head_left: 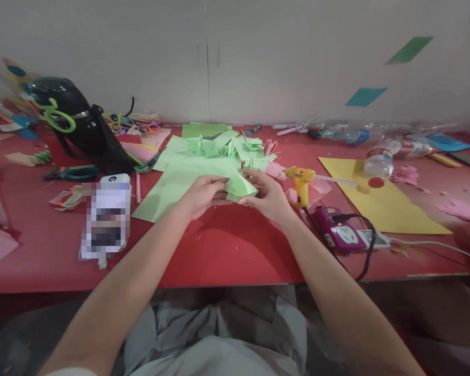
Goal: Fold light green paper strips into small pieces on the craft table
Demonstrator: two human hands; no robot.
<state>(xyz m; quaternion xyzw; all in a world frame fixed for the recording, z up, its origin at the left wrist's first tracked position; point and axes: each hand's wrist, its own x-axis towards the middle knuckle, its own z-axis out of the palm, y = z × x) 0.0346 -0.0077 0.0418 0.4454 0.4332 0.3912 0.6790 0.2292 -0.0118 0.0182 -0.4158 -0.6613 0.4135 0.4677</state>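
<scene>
A small piece of light green paper [239, 187], bent or folded into a peak, is held between my two hands above the red table. My left hand [204, 194] has its fingers closed at the paper's left side. From the right, my right hand [269, 194] pinches the paper with thumb and fingers. Just beyond lie flat green sheets [180, 180] and a heap of folded and cut green paper pieces [231, 146]. Part of the paper's left edge is hidden by my fingers.
Right of my hands stand a yellow hot glue gun [301, 184] and a purple power socket [339, 230] with a cord. A yellow sheet [395, 209] and plastic bottles [378, 162] lie farther right. On the left are a phone [107, 216], pliers [71, 172] and a tilted black bottle [90, 125].
</scene>
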